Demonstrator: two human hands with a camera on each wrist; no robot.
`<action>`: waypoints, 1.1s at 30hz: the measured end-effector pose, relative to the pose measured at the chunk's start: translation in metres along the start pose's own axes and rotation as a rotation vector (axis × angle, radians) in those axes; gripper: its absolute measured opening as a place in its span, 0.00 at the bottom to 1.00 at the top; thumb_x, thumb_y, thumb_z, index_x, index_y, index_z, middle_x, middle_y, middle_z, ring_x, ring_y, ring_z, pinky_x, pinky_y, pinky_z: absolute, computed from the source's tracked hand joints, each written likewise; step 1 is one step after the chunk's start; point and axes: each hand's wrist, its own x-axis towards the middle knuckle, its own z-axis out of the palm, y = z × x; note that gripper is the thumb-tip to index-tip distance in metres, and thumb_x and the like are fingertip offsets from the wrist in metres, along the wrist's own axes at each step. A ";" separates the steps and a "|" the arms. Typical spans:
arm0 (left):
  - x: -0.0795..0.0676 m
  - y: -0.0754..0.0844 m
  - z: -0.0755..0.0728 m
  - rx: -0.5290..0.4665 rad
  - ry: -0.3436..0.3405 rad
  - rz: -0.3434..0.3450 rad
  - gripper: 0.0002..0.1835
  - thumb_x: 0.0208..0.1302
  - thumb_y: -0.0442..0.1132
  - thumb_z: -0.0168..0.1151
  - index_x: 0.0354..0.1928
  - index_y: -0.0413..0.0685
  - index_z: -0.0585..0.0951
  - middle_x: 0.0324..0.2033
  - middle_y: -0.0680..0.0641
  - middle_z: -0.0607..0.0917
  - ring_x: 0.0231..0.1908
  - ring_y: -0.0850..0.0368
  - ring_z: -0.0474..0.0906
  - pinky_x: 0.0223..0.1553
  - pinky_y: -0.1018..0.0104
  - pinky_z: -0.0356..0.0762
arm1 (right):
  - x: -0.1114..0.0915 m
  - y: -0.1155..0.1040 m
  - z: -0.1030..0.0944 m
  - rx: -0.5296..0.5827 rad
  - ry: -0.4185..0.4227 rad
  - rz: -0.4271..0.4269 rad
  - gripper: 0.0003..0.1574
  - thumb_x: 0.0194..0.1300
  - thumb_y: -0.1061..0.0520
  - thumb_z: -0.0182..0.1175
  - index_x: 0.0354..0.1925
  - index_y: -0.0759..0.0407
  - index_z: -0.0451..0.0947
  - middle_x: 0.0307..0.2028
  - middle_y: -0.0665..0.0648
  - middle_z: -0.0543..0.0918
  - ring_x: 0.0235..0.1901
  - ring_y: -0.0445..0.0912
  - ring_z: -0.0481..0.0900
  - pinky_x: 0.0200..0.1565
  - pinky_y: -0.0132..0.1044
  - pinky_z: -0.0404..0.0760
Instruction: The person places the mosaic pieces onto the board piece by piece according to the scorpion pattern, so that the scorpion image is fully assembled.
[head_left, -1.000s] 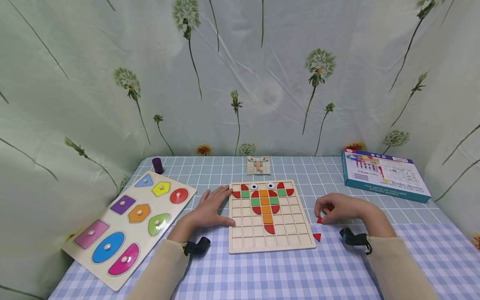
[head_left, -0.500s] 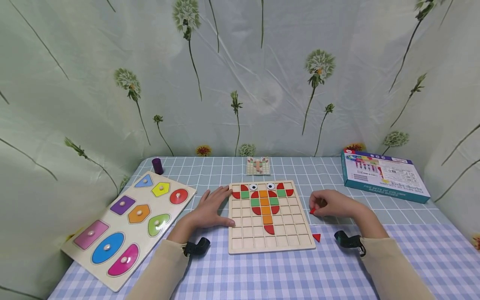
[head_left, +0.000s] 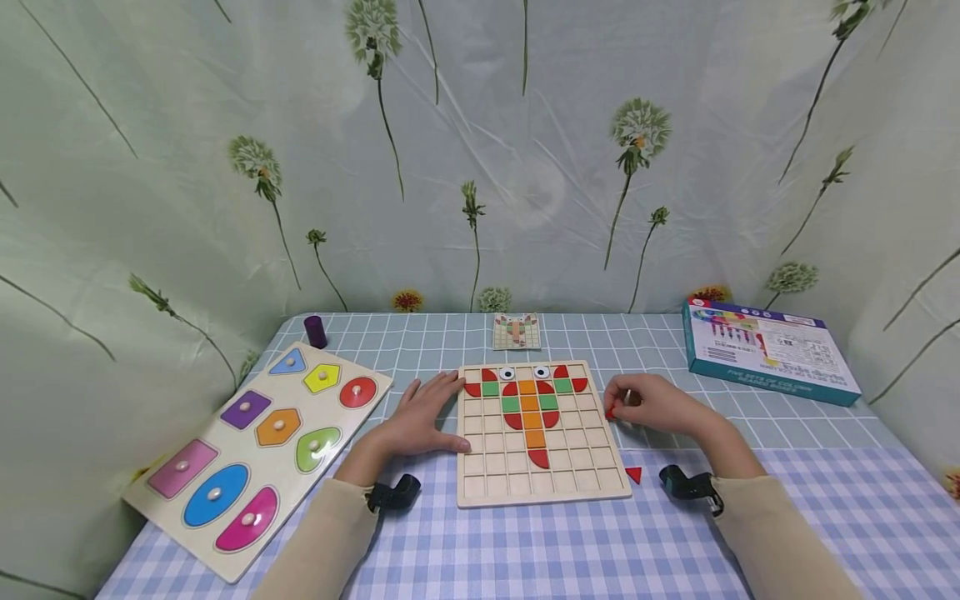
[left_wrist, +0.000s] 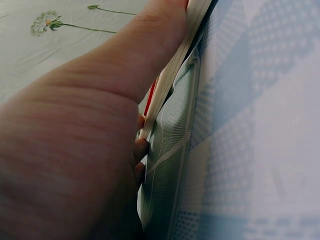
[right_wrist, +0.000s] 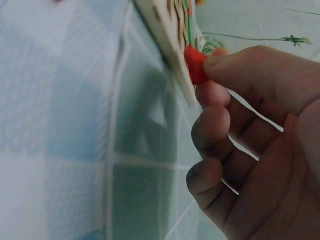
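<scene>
A wooden grid board (head_left: pixel 495 483) lies flat in the middle of the table, holding red, green and orange pieces and two eye pieces in its upper cells. My left hand (head_left: pixel 422 421) rests along the board's left edge, fingers spread, the thumb touching the near part of that edge. Between thumb and index finger my right hand (head_left: pixel 656 404) pinches a small red piece (right_wrist: pixel 196 65), just off the board's right edge. A loose red triangle (head_left: pixel 634 475) lies on the cloth by the board's lower right side.
Behind the board stands a small pattern card (head_left: pixel 517 332). A shape puzzle board (head_left: pixel 300 492) with knobbed pieces lies at the left, near a dark purple cylinder (head_left: pixel 315 332). At the back right lies a flat teal box (head_left: pixel 772 350).
My right hand has lifted the red piece from the cloth and moved left with it, up to the board's right edge. The left hand has stayed in place.
</scene>
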 end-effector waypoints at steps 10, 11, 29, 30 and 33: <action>0.000 0.001 -0.001 0.009 -0.010 -0.017 0.59 0.48 0.66 0.73 0.79 0.56 0.56 0.80 0.49 0.53 0.80 0.48 0.42 0.78 0.38 0.31 | 0.003 -0.015 0.005 0.014 -0.031 -0.089 0.04 0.66 0.60 0.64 0.38 0.51 0.83 0.36 0.49 0.83 0.36 0.45 0.75 0.36 0.30 0.78; 0.000 0.001 -0.001 0.008 -0.008 -0.015 0.59 0.48 0.66 0.73 0.79 0.56 0.56 0.80 0.49 0.53 0.80 0.47 0.42 0.78 0.38 0.31 | 0.003 -0.017 0.006 0.015 -0.042 -0.094 0.04 0.66 0.60 0.64 0.38 0.51 0.83 0.36 0.49 0.83 0.36 0.45 0.75 0.37 0.30 0.78; 0.000 0.000 0.000 0.006 -0.006 -0.009 0.59 0.48 0.66 0.73 0.79 0.55 0.56 0.80 0.49 0.54 0.80 0.48 0.42 0.78 0.38 0.31 | 0.004 -0.041 0.027 0.028 -0.155 -0.184 0.03 0.64 0.57 0.67 0.37 0.47 0.83 0.31 0.46 0.81 0.34 0.42 0.76 0.36 0.29 0.78; 0.000 0.000 0.000 0.007 -0.006 -0.008 0.59 0.48 0.66 0.73 0.79 0.55 0.56 0.80 0.49 0.54 0.80 0.48 0.42 0.78 0.38 0.31 | 0.004 -0.043 0.028 0.027 -0.160 -0.187 0.04 0.64 0.57 0.67 0.37 0.47 0.83 0.30 0.46 0.81 0.34 0.42 0.76 0.36 0.29 0.77; 0.000 0.001 0.000 0.005 -0.007 -0.010 0.59 0.48 0.66 0.73 0.79 0.55 0.56 0.80 0.49 0.54 0.80 0.48 0.42 0.78 0.38 0.31 | 0.005 -0.045 0.032 0.024 -0.176 -0.194 0.05 0.64 0.58 0.67 0.37 0.46 0.83 0.31 0.45 0.81 0.33 0.41 0.76 0.36 0.28 0.78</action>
